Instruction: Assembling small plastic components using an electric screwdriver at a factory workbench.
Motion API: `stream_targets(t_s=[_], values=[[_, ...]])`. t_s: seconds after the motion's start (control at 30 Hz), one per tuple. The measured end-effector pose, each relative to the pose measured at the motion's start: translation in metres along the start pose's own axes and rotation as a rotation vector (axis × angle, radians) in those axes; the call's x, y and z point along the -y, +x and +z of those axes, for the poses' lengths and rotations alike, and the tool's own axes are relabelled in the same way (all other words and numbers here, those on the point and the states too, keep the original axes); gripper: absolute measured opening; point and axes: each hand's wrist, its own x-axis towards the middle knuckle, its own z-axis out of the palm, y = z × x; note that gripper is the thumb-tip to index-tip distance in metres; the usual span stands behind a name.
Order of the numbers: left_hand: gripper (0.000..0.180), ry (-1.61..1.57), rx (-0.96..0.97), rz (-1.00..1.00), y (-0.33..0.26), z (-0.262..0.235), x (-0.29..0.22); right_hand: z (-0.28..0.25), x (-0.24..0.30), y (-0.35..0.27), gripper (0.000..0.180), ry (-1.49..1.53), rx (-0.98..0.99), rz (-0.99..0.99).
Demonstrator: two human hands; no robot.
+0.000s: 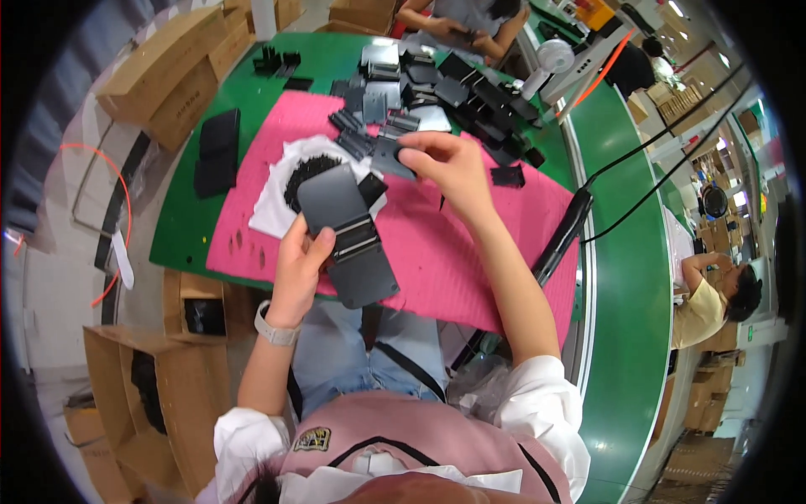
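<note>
Over the pink cloth (437,273), the person's left grip (300,262) is closed around the edge of a dark hinged bracket (356,238), thumb on top. The bracket is held up in front of the body, tilted, its two flat plates standing to either side of a ribbed middle bar.

Farther forward, the right grip (451,168) is bent into a pinch, thumb and forefinger nearly together at a small dark grey plate (388,158); whether they have hold of it or only touch it, I cannot tell.

Just behind the bracket, a heap of tiny black pieces (304,178) sits on a crumpled white cloth (267,212). Beyond the right fingertips, grey and black parts (453,91) crowd the far side, some overlapping the pink cloth. To the right of that grip lies a small black piece (507,175); nearer the cloth's right edge, a black corded tool (564,235) rests at a slant.

All this lies on a green desk (178,231), with two black flat pieces (218,153) toward its left edge. Across it, a co-worker (457,32) holds something dark in both hands. Cardboard boxes (189,386) stand on the floor at left.
</note>
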Motion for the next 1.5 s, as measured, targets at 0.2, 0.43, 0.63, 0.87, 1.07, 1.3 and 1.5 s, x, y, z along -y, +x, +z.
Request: stream_targets(t_s=[0.2, 0.43, 0.63, 0.87, 1.07, 1.3, 1.5], values=[[0.05, -0.123, 0.07, -0.002, -0.002, 0.016, 0.007, 0.026, 0.004, -0.059, 0.014, -0.144, 0.234, -0.099], [0.056, -0.079, 0.113, 0.002, -0.003, 0.012, 0.017, 0.018, -0.012, -0.064, 0.012, 0.123, 0.216, 0.001], [0.053, -0.097, 0.141, 0.015, -0.004, 0.015, 0.018, 0.026, -0.015, -0.072, 0.013, -0.079, 0.193, -0.15], [0.044, -0.057, 0.138, -0.028, -0.002, 0.027, 0.011, 0.031, -0.019, -0.082, 0.057, -0.532, 0.044, -0.24], [0.032, 0.921, 0.129, 0.321, 0.017, 0.038, -0.011, 0.01, -0.02, -0.102, 0.052, -0.479, -0.036, 0.08], [0.016, 1.673, -0.263, 0.477, 0.062, -0.019, -0.021, 0.015, -0.022, -0.111, 0.045, -1.192, -0.221, -0.038], [0.012, 1.543, -0.267, 0.516, 0.065, -0.017, -0.021, -0.023, -0.004, -0.122, 0.04, -1.148, -0.39, 0.009]])
